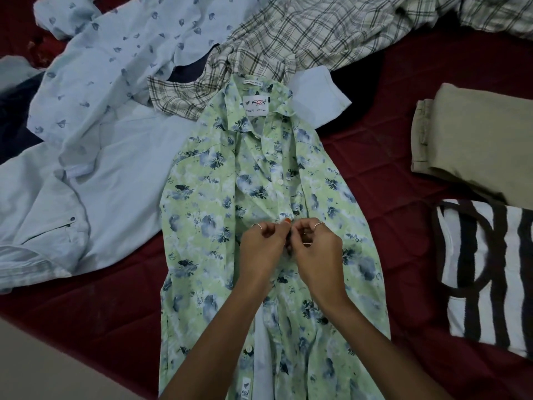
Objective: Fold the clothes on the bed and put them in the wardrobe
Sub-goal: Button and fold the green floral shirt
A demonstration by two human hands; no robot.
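A green floral shirt (207,215) lies flat on the dark red bed (383,157), collar away from me, front facing up. My left hand (264,241) and my right hand (313,241) meet at the button placket at mid-chest, each pinching one edge of the shirt's front. A white button sits just above my fingers. Below my hands the front lies partly apart.
Unfolded clothes lie at the left and back: a pale blue leaf-print shirt (121,53), a plain pale blue shirt (121,174), a plaid shirt (302,33). Folded khaki trousers (476,140) and a folded brown-and-white striped garment (490,272) rest at the right. The bed's edge runs along the lower left.
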